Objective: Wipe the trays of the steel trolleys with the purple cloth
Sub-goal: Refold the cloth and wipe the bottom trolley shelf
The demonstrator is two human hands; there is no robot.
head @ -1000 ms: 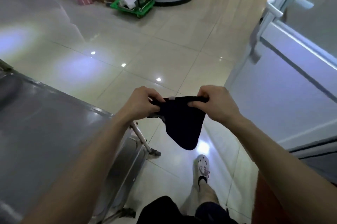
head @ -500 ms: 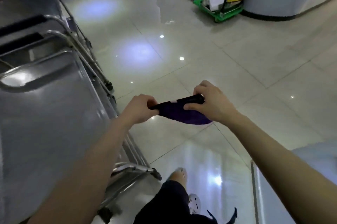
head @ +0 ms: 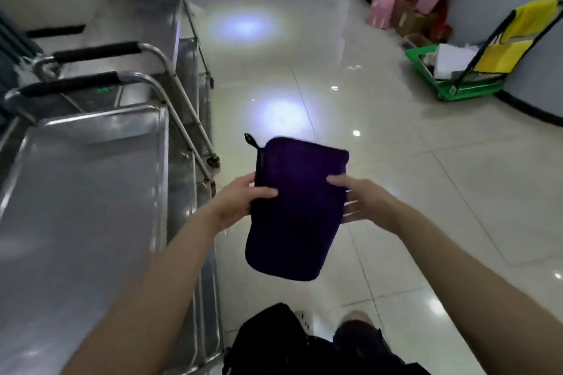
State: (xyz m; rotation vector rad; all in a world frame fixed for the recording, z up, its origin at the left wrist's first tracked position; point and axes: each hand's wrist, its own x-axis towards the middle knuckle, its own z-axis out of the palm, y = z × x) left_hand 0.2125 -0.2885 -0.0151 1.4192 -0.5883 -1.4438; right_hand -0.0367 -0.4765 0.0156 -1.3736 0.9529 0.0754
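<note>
The purple cloth (head: 297, 207), folded into a rectangle with a small black loop at its far left corner, hangs in the air above the tiled floor. My left hand (head: 240, 202) grips its left edge, thumb on top. My right hand (head: 362, 202) holds the right edge with the fingers spread and blurred. To the left stands a steel trolley whose top tray (head: 76, 191) is bare and shiny. Behind it a second steel trolley (head: 143, 27) shows a black-padded handle.
A green cart (head: 451, 82) with a yellow-and-black frame stands at the right by a grey wall. Pink bags and boxes (head: 393, 5) are piled at the far right. Glossy tiled floor lies between the trolleys and the cart. My legs and shoes show at the bottom.
The view has swung left, bringing the trolleys into sight. The cloth, pulled taut and edge-on before, now lies spread flat and facing me between both hands.
</note>
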